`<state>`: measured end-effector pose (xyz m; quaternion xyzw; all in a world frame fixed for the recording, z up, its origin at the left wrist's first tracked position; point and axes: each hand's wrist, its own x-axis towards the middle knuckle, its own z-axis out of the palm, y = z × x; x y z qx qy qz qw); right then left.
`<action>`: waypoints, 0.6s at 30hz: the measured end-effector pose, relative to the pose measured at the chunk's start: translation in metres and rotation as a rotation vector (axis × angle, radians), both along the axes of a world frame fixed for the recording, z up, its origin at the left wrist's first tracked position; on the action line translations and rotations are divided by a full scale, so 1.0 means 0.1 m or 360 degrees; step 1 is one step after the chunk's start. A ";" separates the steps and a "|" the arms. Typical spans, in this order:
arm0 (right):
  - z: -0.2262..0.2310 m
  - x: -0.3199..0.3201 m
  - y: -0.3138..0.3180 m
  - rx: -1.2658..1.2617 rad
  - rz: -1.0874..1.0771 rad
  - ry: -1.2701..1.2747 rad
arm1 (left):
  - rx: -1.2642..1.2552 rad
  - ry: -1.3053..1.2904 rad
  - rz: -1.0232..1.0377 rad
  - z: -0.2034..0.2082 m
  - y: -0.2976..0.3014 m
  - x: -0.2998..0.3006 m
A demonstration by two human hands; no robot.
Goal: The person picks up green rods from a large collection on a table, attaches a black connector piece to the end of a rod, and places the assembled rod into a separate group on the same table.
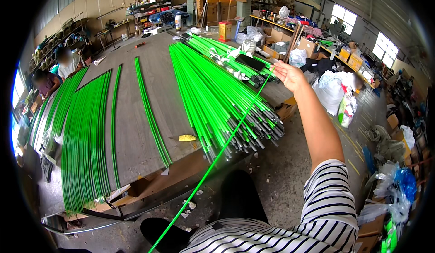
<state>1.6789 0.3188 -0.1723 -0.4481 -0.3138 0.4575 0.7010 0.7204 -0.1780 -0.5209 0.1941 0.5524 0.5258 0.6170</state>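
Note:
My right hand (288, 75) is raised at the right with its fingers pinched on the upper end of a long thin green rod (197, 187). The rod slants down across the front of my body and leaves the picture at the lower edge. Beneath it on the table lies a large fanned pile of green rods (204, 90), with dark grey ends toward me. A black flat rectangular thing (250, 62) rests on more green rods close to my right hand. My left hand is out of view.
On the grey table (140, 148) lie a narrow strip of rods (149, 108), a wide row of rods (86, 139) and a yellow scrap (187, 138). Two people work at the far left. A yellow-red tin (224, 31) stands at the back; white sacks (333, 90) sit at right.

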 end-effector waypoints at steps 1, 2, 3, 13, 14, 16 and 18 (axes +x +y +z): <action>0.00 -0.02 0.00 0.0009 0.0021 0.0037 | -0.0014 0.0007 0.0034 -0.01 0.00 -0.01; -0.01 -0.04 -0.02 0.0028 0.0048 -0.0007 | -0.0030 0.0020 0.0065 -0.02 0.00 -0.01; -0.02 -0.08 -0.03 0.0047 0.0080 -0.0049 | -0.0047 0.0035 0.0109 -0.03 -0.02 -0.01; 0.00 -0.30 -0.06 0.0254 0.0015 -0.0253 | 0.0048 -0.0180 -0.0095 0.01 0.03 -0.14; 0.01 -0.31 -0.07 0.0256 0.0006 -0.0294 | 0.0052 -0.0243 -0.0133 0.01 0.06 -0.16; 0.03 -0.34 -0.08 0.0262 -0.0006 -0.0373 | 0.0059 0.0285 -0.0187 0.01 0.04 -0.19; 0.03 -0.34 -0.09 0.0276 -0.0015 -0.0508 | 0.0110 0.1344 -0.0319 0.00 0.01 -0.18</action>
